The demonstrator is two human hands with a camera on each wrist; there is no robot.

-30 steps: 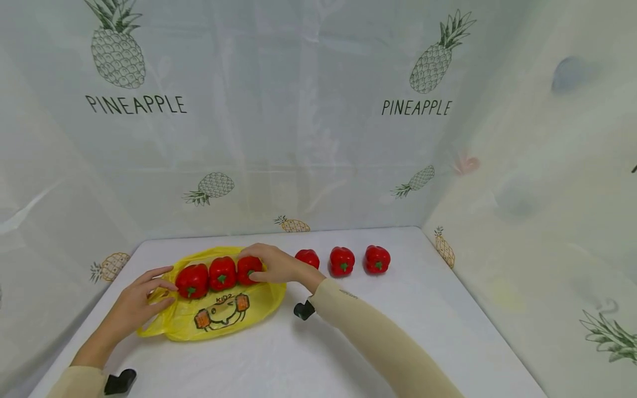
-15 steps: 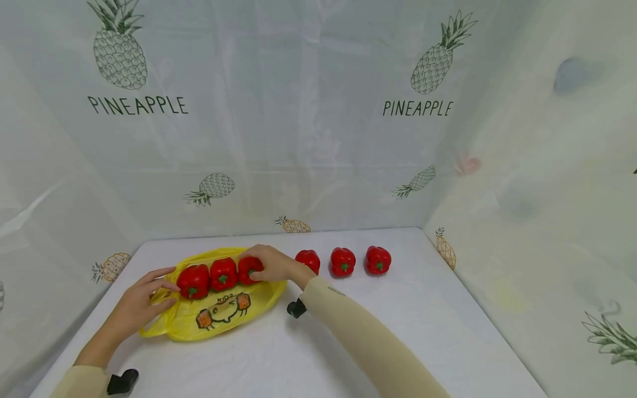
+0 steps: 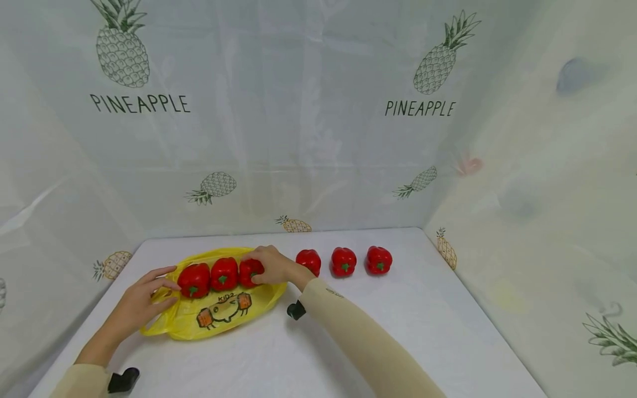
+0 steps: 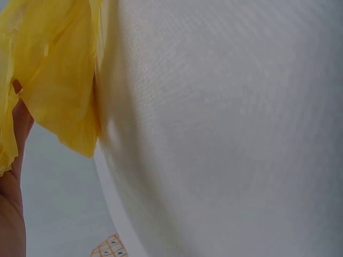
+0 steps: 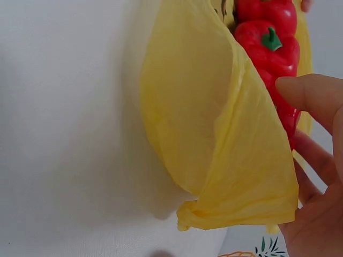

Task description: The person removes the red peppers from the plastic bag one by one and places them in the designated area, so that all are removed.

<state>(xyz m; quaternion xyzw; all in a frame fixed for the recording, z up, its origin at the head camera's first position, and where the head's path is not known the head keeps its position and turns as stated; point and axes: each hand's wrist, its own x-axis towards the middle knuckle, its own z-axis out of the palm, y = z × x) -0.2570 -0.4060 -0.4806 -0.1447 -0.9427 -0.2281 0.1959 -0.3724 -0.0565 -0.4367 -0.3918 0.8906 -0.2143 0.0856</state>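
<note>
A yellow plastic bag [image 3: 189,326] with a printed cartoon and "KID2" lies on the left of the table. Three red bell peppers sit in a row on it: the left pepper [image 3: 194,280], the middle pepper [image 3: 224,273] and the right pepper [image 3: 247,272]. My right hand [image 3: 273,264] grips the right pepper, thumb in front and fingers behind, as the right wrist view also shows. At the bag's left end, my left hand [image 3: 136,304] touches the plastic and the left pepper's side, thumb and fingers spread apart. The bag [image 4: 59,75] partly hides those fingers in the left wrist view.
To the right of the bag stand three more red bell peppers in a row: one near the right wrist [image 3: 308,262], a second pepper [image 3: 343,261] and a third pepper [image 3: 379,260]. White cloth covers the table [image 3: 398,320]. Pineapple-printed curtains [image 3: 278,138] rise behind and beside it.
The right forearm has shifted slightly left while the hand stays on the right pepper. The left hand and the bag look almost unchanged; the whole view drifts a little.
</note>
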